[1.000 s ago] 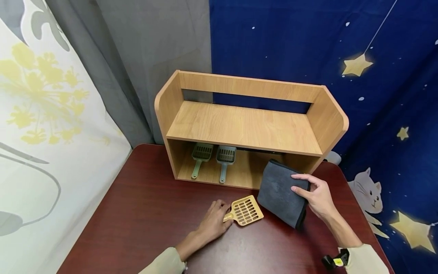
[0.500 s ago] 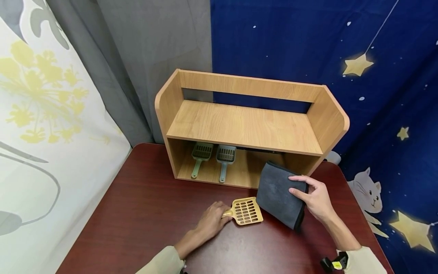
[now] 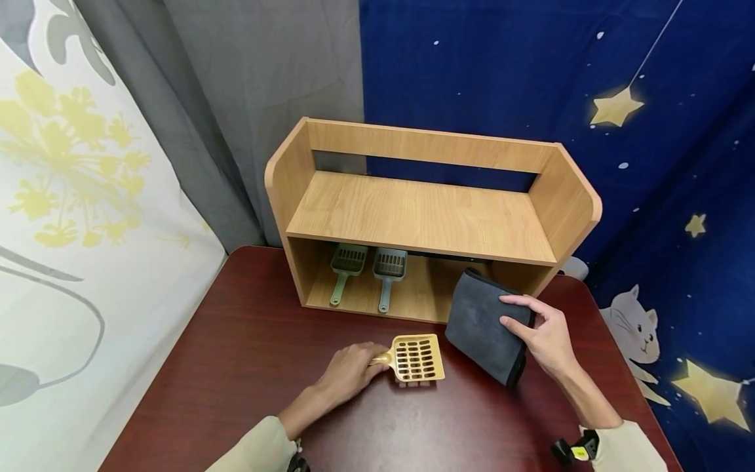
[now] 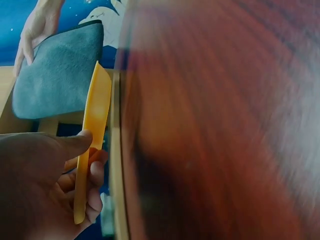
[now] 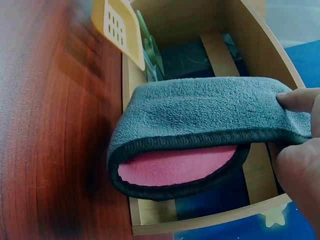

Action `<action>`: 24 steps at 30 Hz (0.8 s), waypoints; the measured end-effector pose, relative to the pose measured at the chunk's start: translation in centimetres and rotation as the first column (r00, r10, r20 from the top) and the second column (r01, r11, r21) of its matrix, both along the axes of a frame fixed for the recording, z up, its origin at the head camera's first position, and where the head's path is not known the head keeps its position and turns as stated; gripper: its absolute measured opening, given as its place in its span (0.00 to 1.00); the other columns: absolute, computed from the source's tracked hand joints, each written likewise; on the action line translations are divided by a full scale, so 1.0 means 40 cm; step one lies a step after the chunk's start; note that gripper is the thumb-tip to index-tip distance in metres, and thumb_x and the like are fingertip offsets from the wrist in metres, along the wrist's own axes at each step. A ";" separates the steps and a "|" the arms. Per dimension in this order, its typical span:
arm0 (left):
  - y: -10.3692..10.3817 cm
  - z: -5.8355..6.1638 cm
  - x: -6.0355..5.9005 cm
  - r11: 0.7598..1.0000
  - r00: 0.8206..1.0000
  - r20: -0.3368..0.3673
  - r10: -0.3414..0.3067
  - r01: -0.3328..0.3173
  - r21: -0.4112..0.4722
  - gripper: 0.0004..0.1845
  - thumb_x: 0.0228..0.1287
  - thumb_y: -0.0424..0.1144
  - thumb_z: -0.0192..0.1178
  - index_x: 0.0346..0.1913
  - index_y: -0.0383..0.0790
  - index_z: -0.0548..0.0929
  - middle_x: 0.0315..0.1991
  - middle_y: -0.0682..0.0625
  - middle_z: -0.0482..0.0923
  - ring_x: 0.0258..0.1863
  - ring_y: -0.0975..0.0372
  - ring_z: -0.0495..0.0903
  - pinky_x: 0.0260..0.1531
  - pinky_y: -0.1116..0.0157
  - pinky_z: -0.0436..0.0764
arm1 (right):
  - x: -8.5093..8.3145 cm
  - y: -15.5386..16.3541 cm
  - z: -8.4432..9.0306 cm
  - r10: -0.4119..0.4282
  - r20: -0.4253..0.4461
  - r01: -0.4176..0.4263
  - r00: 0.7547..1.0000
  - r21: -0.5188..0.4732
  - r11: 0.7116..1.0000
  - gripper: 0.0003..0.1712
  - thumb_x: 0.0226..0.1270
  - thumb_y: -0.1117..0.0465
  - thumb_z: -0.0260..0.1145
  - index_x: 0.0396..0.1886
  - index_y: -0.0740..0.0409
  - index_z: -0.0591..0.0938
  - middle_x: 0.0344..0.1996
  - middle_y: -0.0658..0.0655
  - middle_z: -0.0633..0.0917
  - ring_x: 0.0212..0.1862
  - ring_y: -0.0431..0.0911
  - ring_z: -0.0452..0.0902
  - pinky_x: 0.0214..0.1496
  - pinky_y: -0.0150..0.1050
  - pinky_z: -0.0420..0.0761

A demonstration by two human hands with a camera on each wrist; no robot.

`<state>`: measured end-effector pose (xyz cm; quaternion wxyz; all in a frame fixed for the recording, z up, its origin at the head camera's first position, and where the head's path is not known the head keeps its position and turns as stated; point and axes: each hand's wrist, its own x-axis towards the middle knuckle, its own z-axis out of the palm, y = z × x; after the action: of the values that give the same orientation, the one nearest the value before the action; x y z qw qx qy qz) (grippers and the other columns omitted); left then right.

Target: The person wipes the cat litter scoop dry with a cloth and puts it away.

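A yellow slotted litter scoop (image 3: 417, 358) is held by its handle in my left hand (image 3: 348, 373), its head pointing right. In the left wrist view, thumb and fingers (image 4: 95, 172) curl about the scoop's handle, and the scoop appears edge-on. My right hand (image 3: 547, 334) pinches the right edge of a folded dark grey towel (image 3: 486, 328), which hangs tilted before the shelf's lower right front. The right wrist view shows a pink inner layer (image 5: 180, 165) within the towel's dark-edged fold. Part of the right thumb and fingers is cut off there.
A two-tier wooden shelf (image 3: 419, 213) stands at the back of the dark red table (image 3: 253, 367). On its lower level lie a green litter scoop (image 3: 347, 265) and a blue-grey litter scoop (image 3: 389, 269), handles toward me. Curtains hang behind the table.
My left hand has moved left with the yellow scoop, turning it level and away from the towel; its reflection now shows below. The right hand and towel have hardly shifted.
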<state>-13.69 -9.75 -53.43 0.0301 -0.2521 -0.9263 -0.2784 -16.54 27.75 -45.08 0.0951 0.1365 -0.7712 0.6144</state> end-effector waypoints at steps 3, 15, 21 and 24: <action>-0.013 0.024 -0.004 1.000 1.000 0.016 -0.022 0.022 -0.002 0.14 0.71 0.43 0.70 0.55 0.44 0.90 0.45 0.55 0.89 0.39 0.63 0.86 0.35 0.58 0.84 | -0.004 -0.001 -0.005 0.039 -0.008 -0.040 0.999 -0.070 0.997 0.22 0.64 0.80 0.72 0.58 0.75 0.83 0.51 0.49 0.88 0.44 0.39 0.88 0.41 0.35 0.88; -0.026 0.126 -0.020 0.982 0.983 -0.007 -0.185 0.185 -0.026 0.14 0.73 0.45 0.68 0.57 0.47 0.89 0.41 0.59 0.86 0.35 0.69 0.81 0.35 0.62 0.83 | -0.041 -0.052 -0.043 0.272 0.116 -0.224 0.955 -0.320 0.921 0.25 0.64 0.84 0.68 0.62 0.74 0.81 0.55 0.54 0.86 0.52 0.46 0.87 0.48 0.44 0.88; -0.023 0.151 -0.030 0.965 0.965 -0.009 -0.261 0.260 -0.029 0.15 0.73 0.45 0.68 0.58 0.48 0.89 0.43 0.59 0.87 0.42 0.68 0.85 0.39 0.62 0.84 | -0.070 -0.089 -0.062 0.417 0.104 -0.360 0.903 -0.348 0.866 0.23 0.64 0.85 0.67 0.59 0.72 0.82 0.52 0.57 0.87 0.51 0.47 0.88 0.47 0.45 0.89; -0.021 0.158 -0.035 0.958 0.958 -0.008 -0.285 0.285 -0.014 0.15 0.73 0.45 0.68 0.58 0.48 0.89 0.43 0.59 0.86 0.40 0.69 0.83 0.39 0.65 0.83 | -0.084 -0.111 -0.067 0.484 0.065 -0.432 0.873 -0.358 0.828 0.23 0.64 0.85 0.67 0.57 0.70 0.84 0.52 0.57 0.86 0.51 0.46 0.88 0.47 0.43 0.89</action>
<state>-15.08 -10.59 -47.12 -0.0073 -0.3846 -0.8819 -0.2725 -19.90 23.31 -47.75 -0.0932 0.2522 -0.6060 0.7487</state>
